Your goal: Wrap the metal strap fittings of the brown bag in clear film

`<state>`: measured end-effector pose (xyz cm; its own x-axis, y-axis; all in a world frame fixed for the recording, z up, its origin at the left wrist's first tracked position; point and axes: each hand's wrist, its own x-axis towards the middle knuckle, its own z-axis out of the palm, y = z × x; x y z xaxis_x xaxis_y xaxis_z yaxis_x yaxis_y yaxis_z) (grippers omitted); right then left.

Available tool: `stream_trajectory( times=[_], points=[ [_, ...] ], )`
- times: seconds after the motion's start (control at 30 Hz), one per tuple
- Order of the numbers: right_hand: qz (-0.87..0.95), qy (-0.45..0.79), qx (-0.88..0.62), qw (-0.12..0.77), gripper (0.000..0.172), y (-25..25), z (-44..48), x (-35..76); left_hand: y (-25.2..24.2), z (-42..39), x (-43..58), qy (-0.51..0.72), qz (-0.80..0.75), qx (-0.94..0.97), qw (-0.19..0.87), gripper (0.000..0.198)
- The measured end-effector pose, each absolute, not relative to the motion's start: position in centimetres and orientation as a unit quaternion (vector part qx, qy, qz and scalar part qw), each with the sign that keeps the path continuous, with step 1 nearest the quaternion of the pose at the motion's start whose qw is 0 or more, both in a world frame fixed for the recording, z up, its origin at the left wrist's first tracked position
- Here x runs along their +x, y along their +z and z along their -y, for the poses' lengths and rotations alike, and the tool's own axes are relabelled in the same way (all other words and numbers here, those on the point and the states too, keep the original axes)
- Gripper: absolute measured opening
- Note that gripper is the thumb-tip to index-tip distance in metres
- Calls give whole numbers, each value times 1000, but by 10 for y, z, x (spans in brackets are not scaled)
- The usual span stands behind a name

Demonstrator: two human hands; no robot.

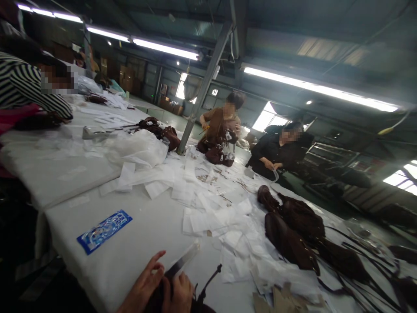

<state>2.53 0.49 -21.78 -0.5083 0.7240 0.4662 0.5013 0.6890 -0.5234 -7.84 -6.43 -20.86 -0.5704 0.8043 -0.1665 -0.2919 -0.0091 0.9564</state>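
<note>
At the bottom of the head view, a dark brown bag [156,300] lies at the table's near edge, mostly hidden by my hands and cut off by the frame. A dark strap wrapped in clear plastic [182,261] sticks up from it, and a thin cord with a knotted end [210,282] lies to the right. My left hand [145,280] rests along the bag's left side, fingers stretched and slightly apart. Curled fingers of my right hand [179,291] grip the bag near the base of the strap.
A blue printed packet [104,231] lies on the white table [130,256]. White paper sheets [208,217] cover the middle, with brown bags [293,230] and straps at right. A metal post [205,82] rises beyond. Several people work around the table.
</note>
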Motion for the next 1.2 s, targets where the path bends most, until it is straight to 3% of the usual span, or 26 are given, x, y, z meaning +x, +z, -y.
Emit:
stream_trajectory(
  times=[0.1,0.23,0.33,0.4,0.5,0.63,0.73,0.93,1.0,1.1,1.2],
  points=[
    [851,191,-329,362,28,-223,-3,28,-202,58,-77,651,-588,284,388,41],
    [746,400,-364,389,39,-219,-15,36,-197,60,-72,630,-583,319,403,35],
    [593,555,-469,347,31,-201,-34,38,-198,67,-73,618,-579,365,387,33],
    [519,601,-512,328,34,-186,-44,34,-198,70,-76,609,-575,395,378,32],
    [480,651,-500,309,43,-168,-54,24,-193,68,-80,582,-572,433,383,35],
    [455,719,-450,271,42,-150,-60,12,-181,59,-82,544,-577,489,364,30],
    [444,729,-433,291,39,-142,-65,11,-181,54,-85,544,-588,471,369,31],
    [509,652,-413,380,51,-133,-71,15,-188,53,-97,552,-629,398,374,40],
    [551,624,-397,386,43,-123,-69,13,-177,52,-98,553,-654,379,352,36],
    [618,603,-349,364,29,-101,-59,7,-156,47,-96,562,-663,387,309,56],
    [660,614,-294,319,32,-88,-49,1,-146,42,-96,628,-611,331,350,32]
  ],
)
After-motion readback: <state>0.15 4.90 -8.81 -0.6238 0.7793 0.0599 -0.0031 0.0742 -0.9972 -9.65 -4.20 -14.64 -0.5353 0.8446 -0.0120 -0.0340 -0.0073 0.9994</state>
